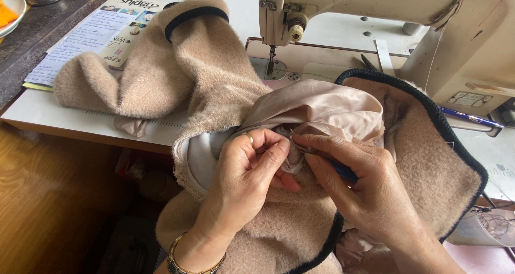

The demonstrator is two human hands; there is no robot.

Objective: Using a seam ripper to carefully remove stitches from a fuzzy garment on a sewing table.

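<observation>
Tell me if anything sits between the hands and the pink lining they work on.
Nothing visible does. The left hand pinches the pink lining directly, and the right hand touches the same spot, holding a blue-handled tool. The beige coat lies around and under them, not over the seam.

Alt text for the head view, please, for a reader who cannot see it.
Two hands work at the pale satin lining of a beige fleecy coat: the left hand pinches the fabric, the right hand holds a small blue-handled tool. A cream sewing machine stands behind.
</observation>
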